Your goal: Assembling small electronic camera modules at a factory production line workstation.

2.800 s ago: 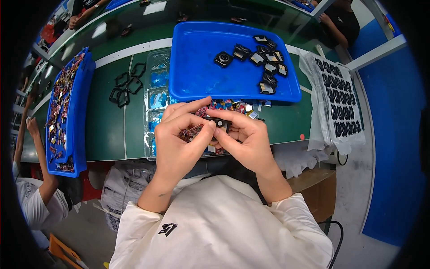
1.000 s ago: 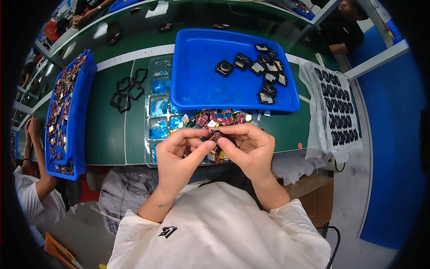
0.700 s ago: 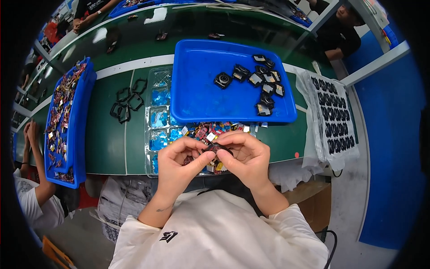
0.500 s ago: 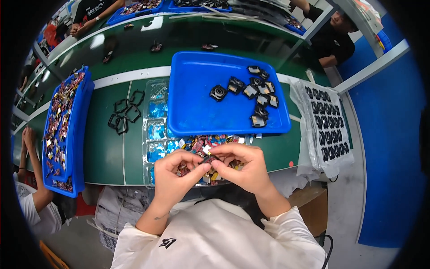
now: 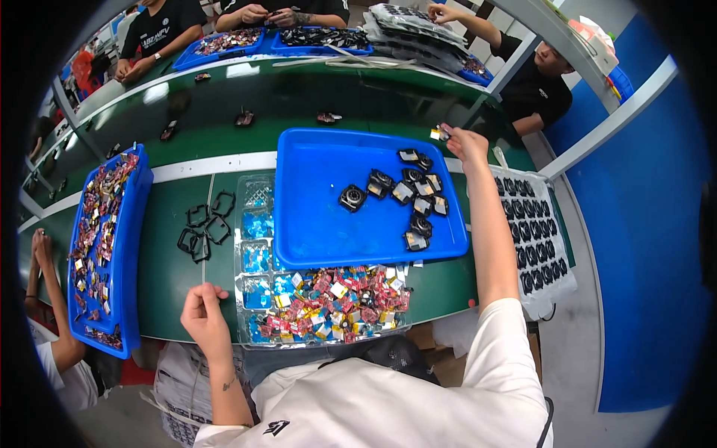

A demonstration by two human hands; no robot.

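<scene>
My right hand (image 5: 470, 147) reaches far forward past the back right corner of the blue tray (image 5: 314, 216). Its fingertips pinch a small watch-like electronic part (image 5: 446, 133) with a red face and a pale yellow-white tab, held over the dark green belt (image 5: 373, 138). Near the front edge of the table my left hand (image 5: 205, 317) is curled closed; anything inside its fingers is too small to make out. Just beyond it lie several empty black frames (image 5: 216, 228). Several black watch-like housings (image 5: 352, 198) rest in the right part of the tray.
A clear compartment tray (image 5: 258, 291) holds blue pieces and a heap of small red circuit boards (image 5: 343, 302). At left stands another blue tray (image 5: 134, 261) of boards. Black parts fill a white sheet (image 5: 534, 231) at right. Similar parts (image 5: 245, 118) sit on the belt; co-workers are beyond it.
My hands have parted from over the board heap. The right has carried the small part forward and right to the belt; the left has moved left. The view has shifted slightly.
</scene>
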